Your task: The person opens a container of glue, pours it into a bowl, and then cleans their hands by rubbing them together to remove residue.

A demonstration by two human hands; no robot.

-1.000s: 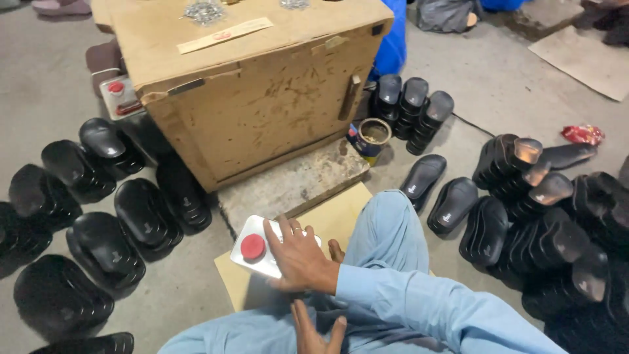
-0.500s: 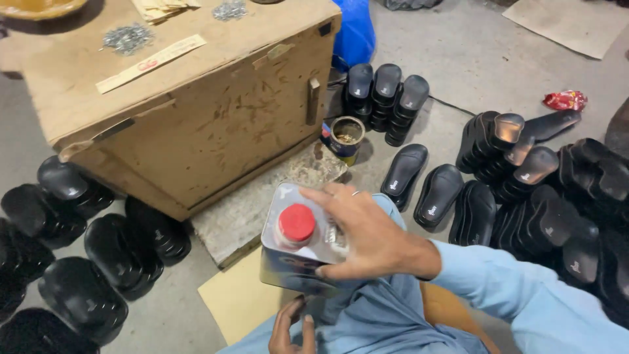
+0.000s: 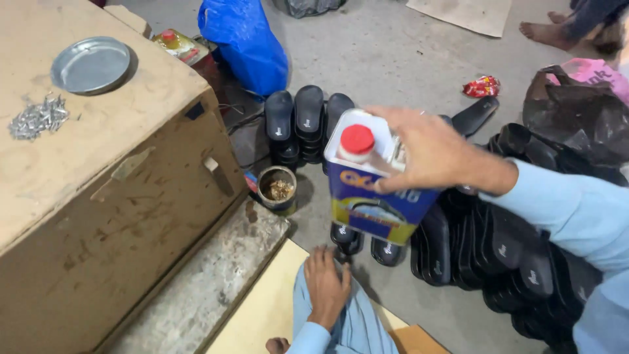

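Right hand (image 3: 436,154) was clamped around the top of a tin can (image 3: 377,180) with a red cap (image 3: 357,139), holding it in the air above the black soles (image 3: 498,252) stacked on the floor, while my left hand (image 3: 325,286) lay open and flat on my knee, holding nothing. From my remote seat, I judged the grip the weak point: the fingers wrapped only the upper edge, and the can hung tilted, so its weight could have swung it loose and dropped it onto the soles or the concrete. If the cap were not tight, the tilt could also have let liquid seep out. A small open tin (image 3: 277,189) stood on the floor just beside the wooden box (image 3: 111,216), below and to the side of the can, and a careless swing could have knocked it over.
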